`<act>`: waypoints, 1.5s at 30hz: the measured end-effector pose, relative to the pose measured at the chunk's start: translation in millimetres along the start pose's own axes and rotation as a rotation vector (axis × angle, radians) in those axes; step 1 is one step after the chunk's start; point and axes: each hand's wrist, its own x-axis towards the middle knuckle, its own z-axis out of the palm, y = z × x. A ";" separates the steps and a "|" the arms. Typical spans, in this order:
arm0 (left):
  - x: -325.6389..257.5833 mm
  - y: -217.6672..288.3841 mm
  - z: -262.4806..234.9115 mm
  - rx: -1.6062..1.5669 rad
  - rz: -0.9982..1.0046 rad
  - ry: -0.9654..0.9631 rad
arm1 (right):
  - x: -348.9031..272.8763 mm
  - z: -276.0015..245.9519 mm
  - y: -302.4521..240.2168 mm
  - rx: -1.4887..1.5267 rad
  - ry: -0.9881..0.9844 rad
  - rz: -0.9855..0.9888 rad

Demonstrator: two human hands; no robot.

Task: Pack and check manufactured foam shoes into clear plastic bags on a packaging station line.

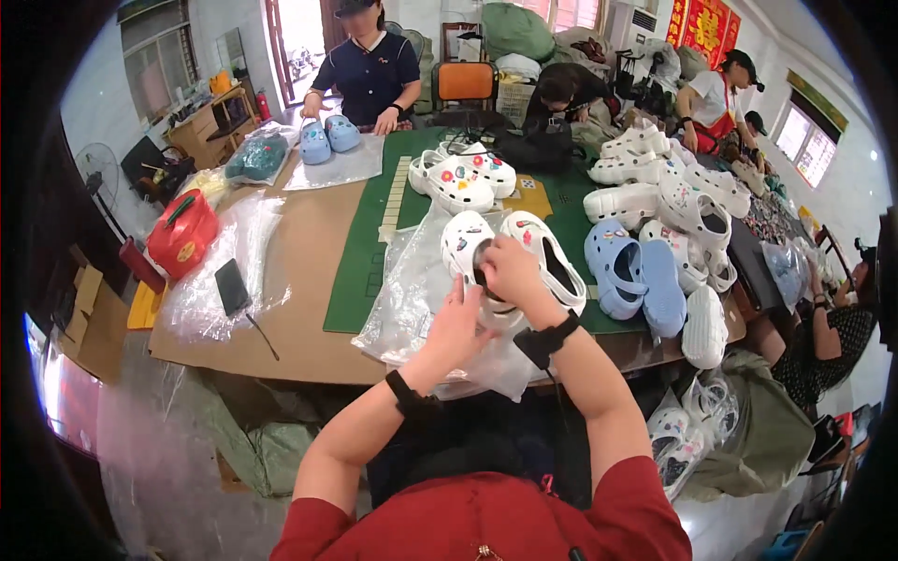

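A flat brown tabletop bears a green mat and crinkled, translucent plastic. On the plastic, at eleven o'clock from the hands, sits a rounded, smooth-looking white clog dotted with small coloured charms; a matching clog lies at two o'clock. The person's left hand has its fingers extended against the clog's near end. The right hand's fingers bend into its opening; their grip cannot be told. Blue clogs rest at three o'clock.

Forearms angled inward — left hand lower, right hand just beyond — curled downward.
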 end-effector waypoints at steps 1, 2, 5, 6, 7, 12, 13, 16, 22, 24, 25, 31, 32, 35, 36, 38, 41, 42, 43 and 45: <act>1.6 2.2 3.3 0.018 0.025 0.113 | -0.9 -10.4 1.1 0.068 0.034 -0.013; 1.6 2.8 5.1 0.016 0.021 0.114 | -0.8 -18.3 1.0 0.069 0.031 -0.015; 4.3 3.7 12.9 -0.030 -0.041 0.098 | -2.6 -46.3 -8.0 0.417 -0.042 0.219; 3.8 -1.7 17.5 -0.032 -0.045 0.101 | -4.0 -53.7 -11.7 0.418 -0.046 0.216; 6.3 -1.1 20.6 -0.084 -0.060 0.040 | -7.5 -63.5 -10.4 0.390 -0.087 0.139; 4.4 -13.6 39.1 -0.049 -0.002 0.106 | -19.4 -90.8 -46.3 0.192 -0.275 -0.034; 4.3 -7.5 37.5 -0.023 -0.001 0.140 | -20.5 -93.8 -45.6 0.191 -0.275 -0.030; 3.1 4.4 27.4 -0.008 0.006 0.180 | -21.0 -104.6 -37.1 0.276 -0.311 0.078; 10.3 22.3 10.8 -0.146 0.014 0.277 | -8.6 -106.6 -9.4 1.546 -0.114 0.610; 14.1 15.2 8.9 -0.097 -0.029 0.335 | -11.7 -104.3 -13.6 1.180 -0.241 0.403; 15.8 21.5 2.7 -0.066 -0.111 0.249 | -15.7 -103.9 -19.4 0.998 -0.328 0.369; 39.4 -51.1 52.2 -0.227 0.017 0.289 | -30.3 -127.1 -86.5 1.160 -0.319 0.377; 41.2 -62.2 63.5 -0.325 0.086 0.301 | -27.5 -132.9 -89.4 1.162 -0.325 0.371; 38.8 -56.9 66.6 -0.532 0.233 0.309 | -15.7 -150.8 -74.5 1.323 0.264 0.393; 34.0 -41.1 56.1 -0.493 0.161 0.234 | -14.2 -158.2 -64.1 1.353 0.371 0.388; 20.8 -7.4 9.3 -0.388 0.009 0.115 | -9.9 -159.0 -56.1 1.399 0.413 0.383; 7.1 -5.6 -37.1 -1.206 -0.081 0.019 | -7.8 -141.2 -57.8 1.507 0.412 0.548; 6.2 -0.5 -51.2 -1.784 -0.088 -0.083 | -14.0 -129.7 -51.6 1.508 0.410 0.550; 0.3 3.8 -64.8 -1.806 -0.097 -0.091 | -13.6 -118.8 -62.3 1.595 0.318 0.687; -1.8 7.8 -72.6 -1.607 -0.147 -0.086 | -23.1 -95.6 -64.1 1.763 0.128 0.893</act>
